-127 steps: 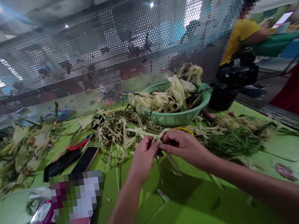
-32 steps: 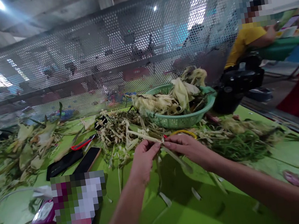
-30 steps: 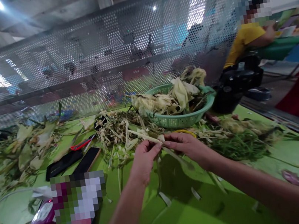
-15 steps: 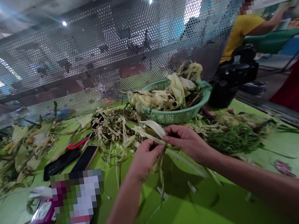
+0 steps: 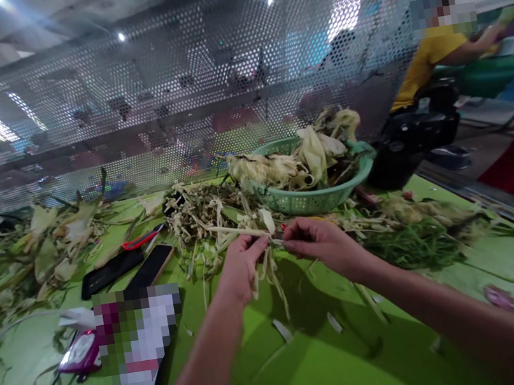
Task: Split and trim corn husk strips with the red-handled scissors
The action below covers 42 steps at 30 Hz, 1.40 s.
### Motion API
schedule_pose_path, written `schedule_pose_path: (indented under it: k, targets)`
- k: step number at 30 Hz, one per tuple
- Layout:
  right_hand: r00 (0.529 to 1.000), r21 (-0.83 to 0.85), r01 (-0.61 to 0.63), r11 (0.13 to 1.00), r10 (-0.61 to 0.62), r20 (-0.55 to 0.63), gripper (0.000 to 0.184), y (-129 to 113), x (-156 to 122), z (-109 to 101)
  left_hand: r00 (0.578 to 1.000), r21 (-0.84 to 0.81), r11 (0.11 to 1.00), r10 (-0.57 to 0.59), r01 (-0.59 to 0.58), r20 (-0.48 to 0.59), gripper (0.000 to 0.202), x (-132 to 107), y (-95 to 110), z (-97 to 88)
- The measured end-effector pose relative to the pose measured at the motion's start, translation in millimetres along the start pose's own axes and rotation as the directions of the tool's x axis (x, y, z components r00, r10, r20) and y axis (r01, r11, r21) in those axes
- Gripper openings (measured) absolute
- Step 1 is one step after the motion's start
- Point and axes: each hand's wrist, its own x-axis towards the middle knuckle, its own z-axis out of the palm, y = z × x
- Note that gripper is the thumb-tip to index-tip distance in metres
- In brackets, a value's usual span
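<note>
Both hands meet over the green table (image 5: 313,371), just in front of a heap of dried husk scraps (image 5: 207,216). My left hand (image 5: 240,266) is closed, pinching a bundle of pale corn husk strips (image 5: 268,268) that hang down from its fingers. My right hand (image 5: 320,244) is closed in a pinch on the same strips from the right. One stiff pale strip (image 5: 231,229) sticks out to the left above my left hand.
A teal basket (image 5: 315,196) full of husks stands behind the hands. Two phones (image 5: 128,269) and a red-handled tool (image 5: 141,240) lie to the left. More husks (image 5: 46,240) are piled far left, green leaves (image 5: 414,243) to the right. A perforated metal screen (image 5: 176,101) backs the table; a person in yellow (image 5: 434,56) sits beyond.
The hands have kept pinching the husk and shifted slightly apart. The broad leaf that trailed down to the right under my right hand half a second ago is gone; thin strips now hang from my left hand.
</note>
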Motion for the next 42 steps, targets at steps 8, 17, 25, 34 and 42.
schedule_pose_path:
  k: [8,17,25,34,42]
  targets:
    - [0.905,-0.494,0.350,0.796,-0.424,-0.043,0.010,-11,-4,-4,1.000,0.014,1.000,-0.020,0.020,0.010,0.026,-2,5,1.6]
    - [0.793,-0.660,0.556,0.506,-0.561,0.238,0.028,-11,-15,12,1.000,-0.126,0.992,0.001,0.000,0.005,0.021,-3,1,3.9]
    - [0.710,-0.734,0.629,0.255,-0.574,0.409,0.023,-5,-20,20,0.999,-0.101,0.995,-0.003,0.008,0.051,0.028,-6,-1,7.5]
    - [0.571,-0.684,0.710,0.168,-0.705,0.420,0.019,-7,-23,19,0.994,0.038,0.993,0.108,-0.108,0.000,0.021,-6,-4,8.1]
    - [0.627,-0.699,0.708,0.102,-0.548,0.554,0.014,-13,-24,19,0.999,0.008,0.999,0.036,-0.036,0.001,0.025,-3,-5,8.5]
